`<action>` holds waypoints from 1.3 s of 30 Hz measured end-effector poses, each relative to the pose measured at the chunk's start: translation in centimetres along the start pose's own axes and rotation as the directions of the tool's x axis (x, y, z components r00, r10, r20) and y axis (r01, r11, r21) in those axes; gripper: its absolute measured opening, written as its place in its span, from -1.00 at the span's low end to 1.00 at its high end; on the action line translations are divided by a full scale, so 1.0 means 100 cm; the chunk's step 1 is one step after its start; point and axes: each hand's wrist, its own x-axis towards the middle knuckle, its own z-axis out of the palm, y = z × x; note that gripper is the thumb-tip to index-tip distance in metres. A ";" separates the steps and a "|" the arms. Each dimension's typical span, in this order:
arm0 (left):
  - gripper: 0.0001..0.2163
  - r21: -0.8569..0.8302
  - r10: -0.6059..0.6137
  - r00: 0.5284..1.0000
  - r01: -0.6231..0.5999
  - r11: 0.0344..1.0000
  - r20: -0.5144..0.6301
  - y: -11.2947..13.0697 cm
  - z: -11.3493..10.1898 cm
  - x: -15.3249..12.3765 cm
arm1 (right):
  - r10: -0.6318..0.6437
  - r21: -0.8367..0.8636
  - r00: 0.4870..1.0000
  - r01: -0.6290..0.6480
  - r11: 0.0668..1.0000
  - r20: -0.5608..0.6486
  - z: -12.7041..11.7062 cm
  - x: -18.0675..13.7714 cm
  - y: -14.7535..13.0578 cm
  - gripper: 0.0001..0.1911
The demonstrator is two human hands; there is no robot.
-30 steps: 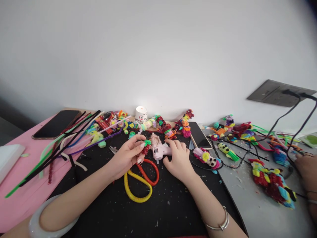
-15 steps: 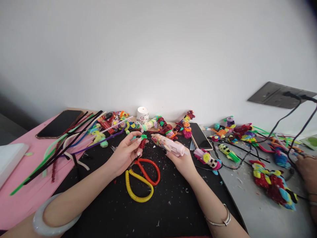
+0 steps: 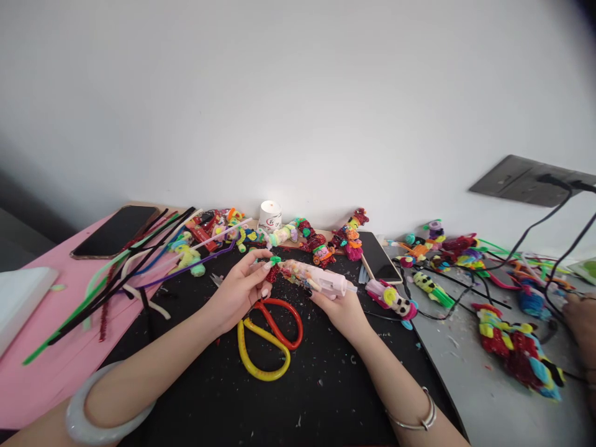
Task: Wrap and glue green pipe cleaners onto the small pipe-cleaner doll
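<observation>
Right, eyes on the middle of the counter (image 3: 451, 366): the left hand (image 3: 242, 288) has its grip pinched on a small red piece (image 3: 274, 272) with a green top, held over the black mat (image 3: 321, 397). At three o'clock from that piece sits the glue gun (image 3: 328, 280), pale pink and speckled toward its nose, and the right hand (image 3: 338, 307) has its grip wrapped round it. The nose points at nine o'clock, right up by the piece; whether they touch, I cannot tell. Down at six o'clock, the scissors (image 3: 264, 366) show one red handle and one yellow, blades partly hidden by the left hand. Up at twelve, a white cup (image 3: 270, 216) by the wall, fuzzy figures (image 3: 319, 248) just beside it. Over at nine, a loose spread of stems (image 3: 116, 288) crosses the pink board (image 3: 51, 372). Out at three o'clock, a white-edged phone (image 3: 384, 256) lies near a spotted figure (image 3: 398, 302), and far beyond, at the edge, a co-worker's hand (image 3: 580, 316).
</observation>
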 end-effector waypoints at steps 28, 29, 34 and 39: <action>-0.82 -0.086 -0.002 1.000 0.001 0.996 -0.009 0.003 0.001 0.000 | 0.016 -0.021 1.000 -0.017 1.000 -0.020 0.000 -0.001 0.002 -0.75; -0.82 -0.089 -0.009 1.000 0.008 0.996 -0.010 0.003 0.001 -0.001 | 0.011 -0.026 1.000 -0.012 1.000 -0.026 0.000 -0.001 0.002 -0.75; -0.81 -0.108 -0.027 1.000 0.025 0.994 -0.016 0.004 0.002 -0.003 | 0.010 -0.014 1.000 -0.010 1.000 -0.020 -0.001 0.000 0.002 -0.73; -0.81 -0.133 -0.035 0.999 0.032 0.991 -0.020 0.005 0.003 -0.003 | -0.002 -0.012 1.000 0.002 1.000 -0.020 0.000 0.000 0.000 -0.74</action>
